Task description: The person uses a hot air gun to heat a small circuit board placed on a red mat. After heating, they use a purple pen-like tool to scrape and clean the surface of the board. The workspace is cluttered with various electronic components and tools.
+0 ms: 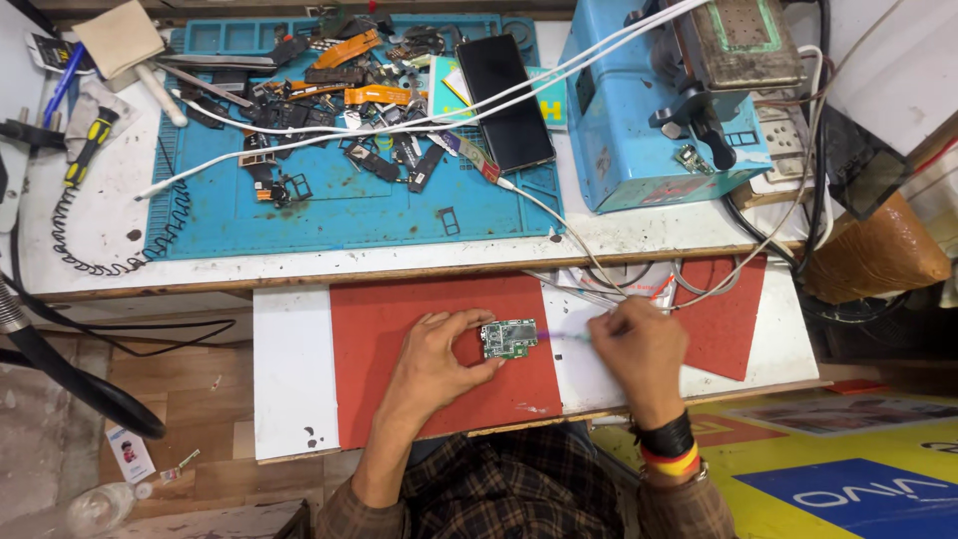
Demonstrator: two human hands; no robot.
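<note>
We are working on a small green circuit board (509, 338) that lies flat on the red mat (399, 389), near that mat's right edge. Our left hand (439, 359) sits just left of the board, thumb and fingers curled and pinching its left edge so it cannot slide. Our right hand (644, 349) is to the right of the board, its fingers closed around a thin tool (564, 336) whose tip reaches toward the board's right edge; the tool is blurred, so we cannot tell whether it is tweezers, a brush or a probe, nor whether the tip touches the board.

To do this well, we judge that the left hand should press the board down against the mat as well as pinch it, with fingertips kept on the bare edge and off the small parts. The right wrist wants to rest on the white shelf (289, 369) beside the board, so that only the fingers move the tip. Strokes should be short and light, coming in low from the right of the board, since a slip could scratch it or lift a part.

Beyond the board, on the upper bench, a blue work mat (329, 215) holds scattered phone parts and a dark phone (504, 100). White cables (599, 265) trail down close behind the right hand, and we should keep them clear of the tool.
</note>
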